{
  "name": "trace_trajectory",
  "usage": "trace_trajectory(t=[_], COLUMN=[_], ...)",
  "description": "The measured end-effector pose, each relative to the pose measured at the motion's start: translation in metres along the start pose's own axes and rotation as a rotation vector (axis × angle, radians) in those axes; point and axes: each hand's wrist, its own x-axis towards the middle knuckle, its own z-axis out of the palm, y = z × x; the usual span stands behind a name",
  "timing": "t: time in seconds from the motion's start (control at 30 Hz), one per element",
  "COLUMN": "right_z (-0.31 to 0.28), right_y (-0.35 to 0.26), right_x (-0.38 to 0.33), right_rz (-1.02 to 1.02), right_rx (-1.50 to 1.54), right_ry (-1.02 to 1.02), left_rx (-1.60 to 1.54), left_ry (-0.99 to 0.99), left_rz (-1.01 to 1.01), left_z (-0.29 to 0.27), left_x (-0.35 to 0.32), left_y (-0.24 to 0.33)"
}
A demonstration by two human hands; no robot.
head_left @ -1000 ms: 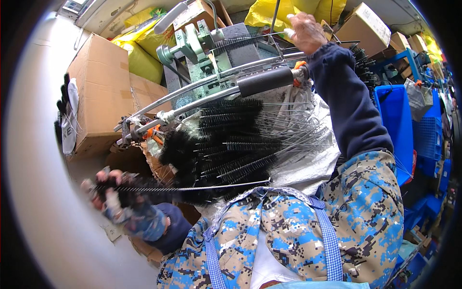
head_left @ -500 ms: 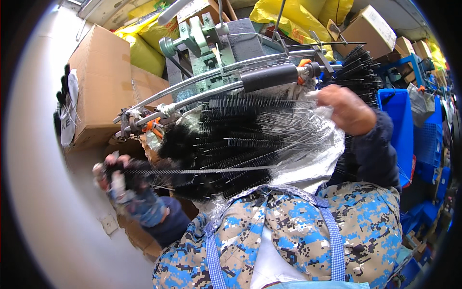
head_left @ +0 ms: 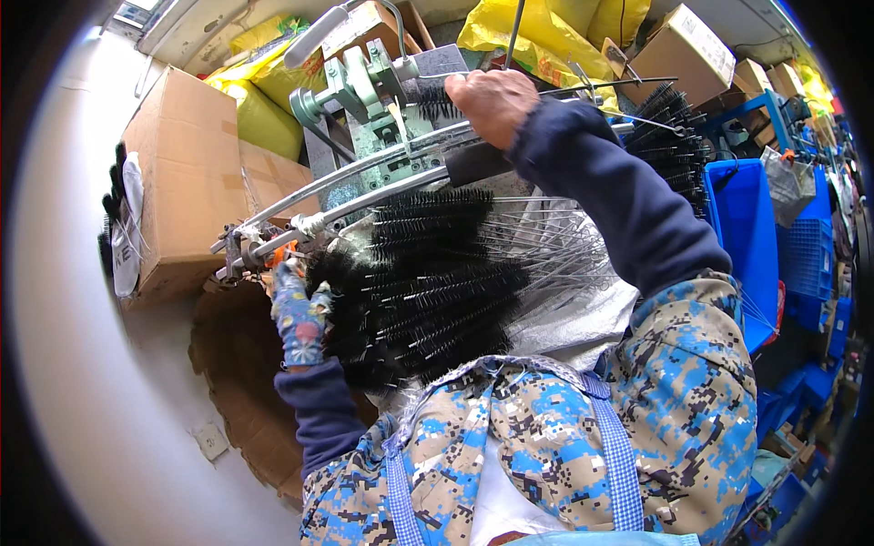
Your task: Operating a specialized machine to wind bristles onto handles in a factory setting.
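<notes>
My right hand (head_left: 494, 102) is closed at the green machine (head_left: 369, 82), beyond the metal rails. Black bristles (head_left: 437, 102) of a wire brush show just left of its fingers, and a thin wire with a looped end (head_left: 675, 129) extends on the right past my sleeve. My left hand (head_left: 299, 305), in a patterned glove, is beside the left end of the metal rails (head_left: 364, 191), close to an orange wrapping (head_left: 284, 255). Its thumb stands apart from the fingers, and I see nothing held. Below the rails lies a pile of black wire brushes (head_left: 428, 282), their bare wire stems pointing right.
Cardboard boxes (head_left: 187, 173) stand at the left by the white wall. Yellow sacks (head_left: 537, 41) and another carton (head_left: 683, 55) fill the back. Blue bins (head_left: 742, 246) line the right side. A brown cardboard box (head_left: 246, 364) sits below my left hand.
My right hand has moved up and left to the machine, with a brush now beside its fingers. My left hand has moved up and right to the rail end; the brush stretched from it is gone.
</notes>
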Motion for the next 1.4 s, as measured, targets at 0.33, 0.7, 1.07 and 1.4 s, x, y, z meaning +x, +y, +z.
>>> trace_trajectory(t=[0.33,0.7,1.07,1.4], right_z=[0.032,0.033,0.040,0.040], right_y=[0.001,-0.001,0.002,-0.001], right_x=[0.033,0.031,0.040,0.035], right_rz=[0.076,0.093,0.016,-0.037], right_rx=[-0.054,-0.114,-0.040,-0.148], right_ry=[-0.174,-0.194,-0.171,-0.105], left_rx=[-0.118,-0.436,-1.547,-1.748], left_ry=[-0.070,0.489,0.720,0.294], left_rz=[0.092,0.086,0.221,0.186], left_z=[0.007,-0.115,-0.188,-0.126], left_x=[-0.003,-0.005,-0.033,-0.017], left_y=[0.005,0.088,0.079,0.105])
